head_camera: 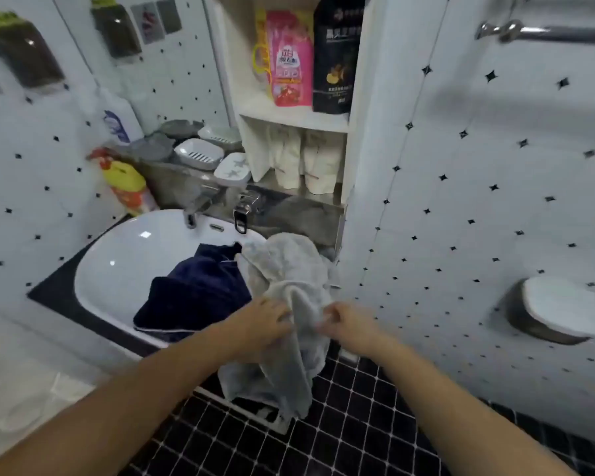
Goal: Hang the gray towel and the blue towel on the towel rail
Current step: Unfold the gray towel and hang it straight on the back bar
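Grips, qty 2, both closed on cloth. Left grip [268, 319]: curled round a fold of gray towel [289, 266]. Right grip [346, 321]: pinching same towel, just beside left grip.

Gray towel, qty 1: bunched, upper part over right rim of sink [117, 255], lower end hanging toward black tiled floor [358, 427].

Blue towel [193, 293], qty 1: dark navy, crumpled in basin, draped over front rim, touching gray towel on its right.

Towel rail [557, 32], qty 1: chrome, on wall top right, well apart from both towels.

Misc.:
- Faucet [194, 209], qty 1, behind basin.
- White soap dishes [198, 154], qty 2, on ledge above faucet.
- Pouches on upper shelf: pink pouch [291, 60] x1, black pouch [335, 56] x1, side by side.
- Yellow-red bottle [124, 183], qty 1, left of sink.
- Round wall dish [560, 310], qty 1, on right wall.
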A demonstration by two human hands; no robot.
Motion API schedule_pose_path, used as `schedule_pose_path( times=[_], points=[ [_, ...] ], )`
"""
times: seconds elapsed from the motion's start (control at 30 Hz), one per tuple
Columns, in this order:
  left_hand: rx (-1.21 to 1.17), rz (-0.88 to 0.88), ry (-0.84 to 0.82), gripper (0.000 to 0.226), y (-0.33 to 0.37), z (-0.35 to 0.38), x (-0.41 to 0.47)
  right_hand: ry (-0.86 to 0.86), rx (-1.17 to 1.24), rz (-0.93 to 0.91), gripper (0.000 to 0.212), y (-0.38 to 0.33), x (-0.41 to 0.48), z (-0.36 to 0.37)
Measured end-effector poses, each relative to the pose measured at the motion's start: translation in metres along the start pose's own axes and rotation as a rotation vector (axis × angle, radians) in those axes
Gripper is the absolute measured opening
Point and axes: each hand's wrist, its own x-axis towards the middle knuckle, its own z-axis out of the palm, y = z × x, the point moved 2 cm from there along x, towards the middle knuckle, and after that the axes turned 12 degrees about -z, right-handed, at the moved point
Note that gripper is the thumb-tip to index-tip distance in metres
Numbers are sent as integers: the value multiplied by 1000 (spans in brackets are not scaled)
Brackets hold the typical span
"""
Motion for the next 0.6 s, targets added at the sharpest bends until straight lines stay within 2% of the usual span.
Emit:
schedule_pose_path(
  times=[0.07,0.13,0.2,0.27,0.3,0.37,0.4,0.47,0.53,0.6],
  points=[
    [158,237,-21,49,5,32,1,-32,-46,97,54,12,10,23],
    [251,489,-49,53,16,61,-3,-28,21,157,59,22,13,41],
    [292,607,56,32,16,71,3,28,78,176,54,27,20,44],
    [243,519,66,9,12,65,17,72,119,182,47,26,25,39],
    [155,413,68,8,12,56,25,96,133,175,39,25,25,34],
    [-227,98,73,12,7,31,44,170,189,159,19,14,22,20],
    [-431,-72,80,14,3,10,55,239,248,149,19,4,20,10],
    [-711,-294,146,17,-4,-27,78,409,459,132,32,-14,11,-13],
    [-879,-397,169,25,-6,-70,99,509,628,45,37,-31,0,-35],
    [-979,-388,193,28,2,-116,117,517,658,-94,29,-53,-10,-49]
  ],
)
